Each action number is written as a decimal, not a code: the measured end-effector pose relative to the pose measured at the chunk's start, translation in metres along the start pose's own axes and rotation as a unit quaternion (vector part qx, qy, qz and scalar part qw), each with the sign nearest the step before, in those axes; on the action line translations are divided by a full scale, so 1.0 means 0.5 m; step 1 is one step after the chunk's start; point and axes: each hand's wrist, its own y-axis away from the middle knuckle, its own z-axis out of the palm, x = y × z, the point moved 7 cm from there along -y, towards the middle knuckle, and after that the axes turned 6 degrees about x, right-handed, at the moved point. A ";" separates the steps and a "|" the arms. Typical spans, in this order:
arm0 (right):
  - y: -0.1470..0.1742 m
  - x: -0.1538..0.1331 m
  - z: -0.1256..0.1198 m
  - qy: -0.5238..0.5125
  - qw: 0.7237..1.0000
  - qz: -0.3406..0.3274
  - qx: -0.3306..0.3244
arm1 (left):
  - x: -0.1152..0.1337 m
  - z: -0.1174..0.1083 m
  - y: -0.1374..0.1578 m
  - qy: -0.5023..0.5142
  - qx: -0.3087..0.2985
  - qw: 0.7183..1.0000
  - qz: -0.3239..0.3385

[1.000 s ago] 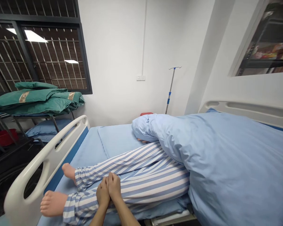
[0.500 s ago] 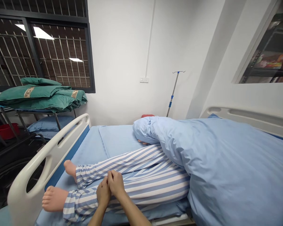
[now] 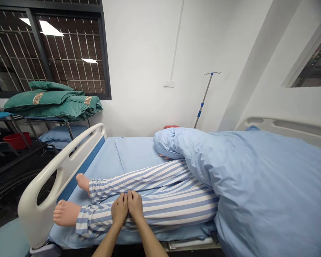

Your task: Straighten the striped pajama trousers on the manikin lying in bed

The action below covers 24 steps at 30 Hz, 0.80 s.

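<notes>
My left hand (image 3: 120,208) and my right hand (image 3: 135,205) are side by side over the near leg of a patient manikin in blue-and-white striped trousers (image 3: 176,205). Both have curled fingers, and their knuckles meet or nearly meet. Their fingertips are hidden, so whatever they may hold does not show. The manikin's near foot (image 3: 66,213) and far foot (image 3: 82,182) lie bare toward the footboard. A light blue quilt (image 3: 246,171) covers its upper part, and a bit of a manikin hand (image 3: 164,156) peeks from under the quilt's edge.
The bed's white footboard (image 3: 40,182) rises at the left, its headboard (image 3: 299,126) at the right. Behind the bed stand a drip pole (image 3: 204,96) and a red object (image 3: 171,126). Green folded bedding (image 3: 53,103) is stacked under the window. A wheelchair wheel (image 3: 5,196) shows left.
My hands have shifted from overlapping, right over left, to lying side by side. The view has turned slightly left and down. The manikin and the quilt look unchanged.
</notes>
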 end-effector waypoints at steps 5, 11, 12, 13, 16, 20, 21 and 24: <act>-0.009 0.009 -0.005 -0.048 0.999 0.023 0.010 | 0.022 -0.023 -0.014 0.068 -0.006 0.997 -0.036; -0.018 0.024 -0.005 -0.126 0.991 0.046 0.011 | 0.086 -0.056 -0.041 0.229 0.076 0.970 -0.031; -0.019 0.024 -0.007 -0.138 0.989 0.047 0.011 | 0.088 -0.051 -0.041 0.246 0.081 0.965 -0.039; -0.020 0.024 -0.009 -0.145 0.988 0.050 0.015 | 0.085 -0.043 -0.039 0.254 0.079 0.962 -0.051; -0.019 0.022 -0.018 -0.142 0.987 0.064 0.026 | 0.068 -0.003 -0.025 0.225 0.047 0.972 -0.051; -0.017 0.015 -0.025 -0.122 0.989 0.073 0.031 | 0.051 0.036 -0.012 0.160 0.021 0.987 -0.011; -0.016 0.013 -0.026 -0.118 0.990 0.075 0.033 | 0.049 0.041 -0.012 0.152 0.018 0.988 -0.008; -0.015 0.009 -0.028 -0.117 0.989 0.083 0.034 | 0.047 0.044 -0.015 0.139 0.016 0.990 -0.008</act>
